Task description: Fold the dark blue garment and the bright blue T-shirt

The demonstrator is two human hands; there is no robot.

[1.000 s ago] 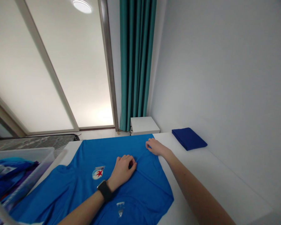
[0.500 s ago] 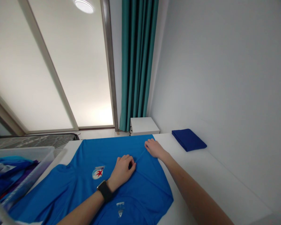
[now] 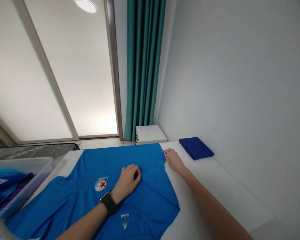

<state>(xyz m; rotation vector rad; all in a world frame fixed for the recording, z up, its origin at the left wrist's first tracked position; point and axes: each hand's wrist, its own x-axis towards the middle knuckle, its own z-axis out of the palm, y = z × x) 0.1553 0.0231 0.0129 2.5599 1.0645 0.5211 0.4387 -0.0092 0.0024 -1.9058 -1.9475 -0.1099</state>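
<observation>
A blue T-shirt [image 3: 90, 166] lies spread on a white table, a red and white emblem on its chest and a printed label inside its collar. My left hand [image 3: 128, 180], with a dark watch on the wrist, rests on the shirt's middle. Its thumb and forefinger pinch the cloth, where a fine crease runs off. Beside the shirt's far right edge is my right hand [image 3: 174, 160], fingers extended and thumb apart. Its fingertips are at the cloth's border, and I see no fabric held in them.
A folded dark blue cloth [image 3: 196, 148] lies on the white table [image 3: 205, 180] by the wall. On the left stands a clear plastic bin [image 3: 43, 166] with blue and purple garments. Past the table are a white cabinet [image 3: 151, 134] and a green curtain [image 3: 144, 73].
My right hand has slid rightward off the shirt to its edge, and its fingers have loosened. My left hand keeps its pinch at the same spot. The view has shifted slightly right.
</observation>
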